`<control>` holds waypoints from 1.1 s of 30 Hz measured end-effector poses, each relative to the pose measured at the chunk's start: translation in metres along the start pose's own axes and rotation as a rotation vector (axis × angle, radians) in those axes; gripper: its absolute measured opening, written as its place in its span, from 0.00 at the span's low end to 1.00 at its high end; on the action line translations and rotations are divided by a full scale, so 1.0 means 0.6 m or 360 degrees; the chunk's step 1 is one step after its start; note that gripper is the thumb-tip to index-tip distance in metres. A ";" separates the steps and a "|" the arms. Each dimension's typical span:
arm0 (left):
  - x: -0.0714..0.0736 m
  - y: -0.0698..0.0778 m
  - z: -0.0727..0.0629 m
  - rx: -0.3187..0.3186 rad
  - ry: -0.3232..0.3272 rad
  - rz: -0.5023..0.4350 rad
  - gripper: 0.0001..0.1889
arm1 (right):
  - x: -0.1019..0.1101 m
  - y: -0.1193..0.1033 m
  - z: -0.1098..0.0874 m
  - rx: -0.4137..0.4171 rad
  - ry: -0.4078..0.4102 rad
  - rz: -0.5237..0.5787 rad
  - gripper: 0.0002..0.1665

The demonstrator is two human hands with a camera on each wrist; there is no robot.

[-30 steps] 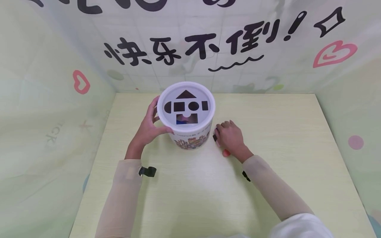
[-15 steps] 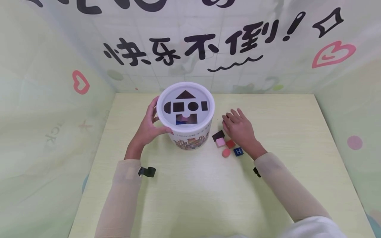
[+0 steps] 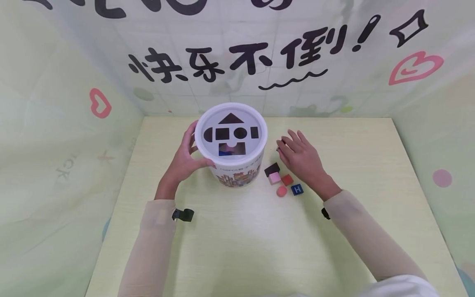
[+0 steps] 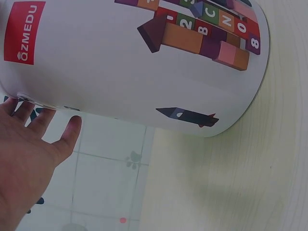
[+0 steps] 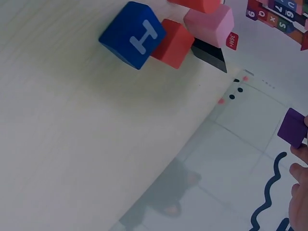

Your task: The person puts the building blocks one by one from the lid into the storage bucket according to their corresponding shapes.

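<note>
A white bucket (image 3: pixel 241 175) stands upright on the table, its lid (image 3: pixel 254 150) cut with triangle, square, round and other holes. My left hand (image 3: pixel 183 161) holds the bucket at its left side near the rim, thumb in front and fingers behind. To the right of the bucket, my right hand (image 3: pixel 302 159) pinches a small purple block (image 5: pixel 291 127) at its fingertips, raised above the table. Below that hand lie a dark block (image 3: pixel 272 169), a pink block (image 3: pixel 274 177), a red block (image 3: pixel 287 179), a blue block marked H (image 3: pixel 297 189) and a round orange-red piece (image 3: pixel 281 191).
The pale wooden table (image 3: pixel 237 243) meets a printed cloth backdrop (image 3: pixel 334 99) close behind the bucket. Cloth walls also stand at the left and right. A dark camera mount (image 3: pixel 183 214) sits on the left sleeve.
From beside the bucket, my right hand has lifted and moved up and right with the purple block, uncovering the blocks beneath. The left hand and bucket stay in place.
</note>
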State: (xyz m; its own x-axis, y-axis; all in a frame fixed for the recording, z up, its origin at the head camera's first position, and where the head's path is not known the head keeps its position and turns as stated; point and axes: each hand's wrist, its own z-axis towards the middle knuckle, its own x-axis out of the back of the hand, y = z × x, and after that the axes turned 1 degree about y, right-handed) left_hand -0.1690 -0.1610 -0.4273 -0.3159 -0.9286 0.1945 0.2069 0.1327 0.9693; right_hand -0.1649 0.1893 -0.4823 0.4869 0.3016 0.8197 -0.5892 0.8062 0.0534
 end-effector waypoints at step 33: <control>0.002 -0.003 0.002 -0.0008 -0.0005 0.0003 0.60 | 0.094 -0.005 0.073 0.0107 0.0193 0.0126 0.17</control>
State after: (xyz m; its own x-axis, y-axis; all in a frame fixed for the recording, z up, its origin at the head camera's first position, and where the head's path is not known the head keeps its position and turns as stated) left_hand -0.1707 -0.1619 -0.4289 -0.3182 -0.9273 0.1969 0.2121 0.1328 0.9682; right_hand -0.1640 0.1818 -0.4116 0.5090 0.4252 0.7484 -0.6685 0.7430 0.0325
